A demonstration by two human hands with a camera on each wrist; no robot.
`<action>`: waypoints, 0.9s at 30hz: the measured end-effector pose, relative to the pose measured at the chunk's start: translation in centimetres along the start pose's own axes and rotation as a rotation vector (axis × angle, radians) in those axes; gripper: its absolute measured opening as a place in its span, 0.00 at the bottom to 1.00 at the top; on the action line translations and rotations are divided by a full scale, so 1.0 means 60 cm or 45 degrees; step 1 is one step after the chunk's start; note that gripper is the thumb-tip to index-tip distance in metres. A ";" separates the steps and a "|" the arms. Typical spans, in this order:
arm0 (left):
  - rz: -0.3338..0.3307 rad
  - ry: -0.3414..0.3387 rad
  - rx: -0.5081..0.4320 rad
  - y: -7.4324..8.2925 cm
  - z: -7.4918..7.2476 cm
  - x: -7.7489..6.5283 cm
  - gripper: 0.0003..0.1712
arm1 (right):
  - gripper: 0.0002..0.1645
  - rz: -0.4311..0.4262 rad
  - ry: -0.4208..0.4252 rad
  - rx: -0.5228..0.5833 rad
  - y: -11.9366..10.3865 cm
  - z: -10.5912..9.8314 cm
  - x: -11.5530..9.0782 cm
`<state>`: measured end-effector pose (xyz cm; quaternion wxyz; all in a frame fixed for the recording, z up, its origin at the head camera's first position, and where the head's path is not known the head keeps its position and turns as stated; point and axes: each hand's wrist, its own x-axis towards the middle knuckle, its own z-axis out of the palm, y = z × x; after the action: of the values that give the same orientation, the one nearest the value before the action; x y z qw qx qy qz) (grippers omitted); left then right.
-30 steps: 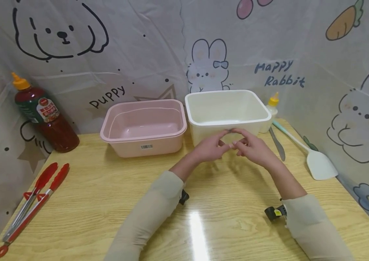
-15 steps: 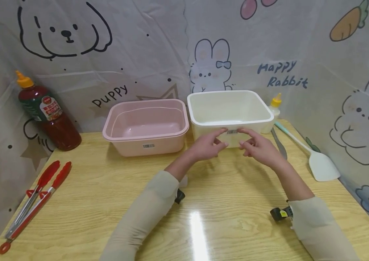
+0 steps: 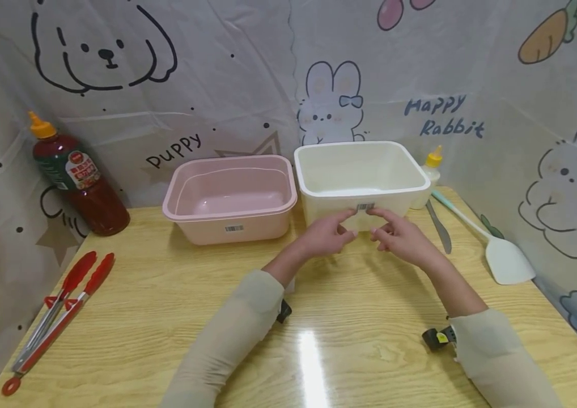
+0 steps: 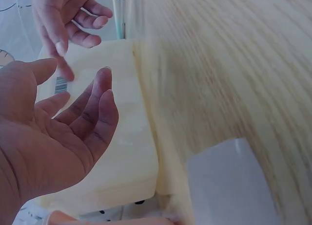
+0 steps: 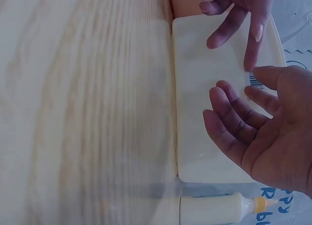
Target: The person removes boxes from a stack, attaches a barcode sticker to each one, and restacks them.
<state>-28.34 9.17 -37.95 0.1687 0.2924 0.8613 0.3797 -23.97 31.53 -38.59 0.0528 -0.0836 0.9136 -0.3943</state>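
A white plastic tub [image 3: 319, 207] stands at the back of the table, with a barcode label [image 3: 365, 207] on its front wall. My left hand [image 3: 326, 233] hovers before that wall, index finger stretched toward the label's left end and the other fingers loosely bent. Mirroring it, my right hand [image 3: 401, 237] points its index finger at the label's right end. Nothing is held by either. Both wrist views show the fingertips close to the label; whether they touch it I cannot tell. To the left is a pink tub [image 3: 263, 229] with its own barcode.
Red-tipped tongs [image 3: 59, 311] lie at the left, below a large red sauce bottle [image 3: 89, 198]. On the right are a yellow-capped squeeze bottle [image 3: 431, 167], a flat-bladed knife [image 3: 440, 232] and a white spatula [image 3: 508, 260]. A printed cloth hangs behind and beside the table.
My hands have moved apart from where their fingertips met in front of the white tub, uncovering the barcode label between them. The head view has shifted slightly.
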 end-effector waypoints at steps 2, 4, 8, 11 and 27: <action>-0.009 -0.007 0.062 0.003 0.004 0.000 0.36 | 0.33 -0.020 -0.010 -0.012 -0.001 0.004 0.002; -0.003 -0.011 0.114 0.007 0.006 0.001 0.38 | 0.33 -0.036 -0.016 -0.032 -0.005 0.005 0.003; 0.029 0.022 0.106 0.017 0.002 -0.005 0.38 | 0.33 -0.083 -0.022 -0.085 -0.019 0.001 0.002; 0.043 0.070 0.081 0.022 -0.008 -0.015 0.35 | 0.30 -0.116 -0.022 -0.129 -0.033 -0.006 0.000; 0.121 0.263 -0.036 0.026 -0.106 -0.102 0.29 | 0.24 -0.214 0.084 -0.100 -0.107 -0.054 0.007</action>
<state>-26.29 2.61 -32.19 0.0649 0.2898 0.8539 0.4275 -24.19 29.39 -31.71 -0.0138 -0.1490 0.9193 -0.3639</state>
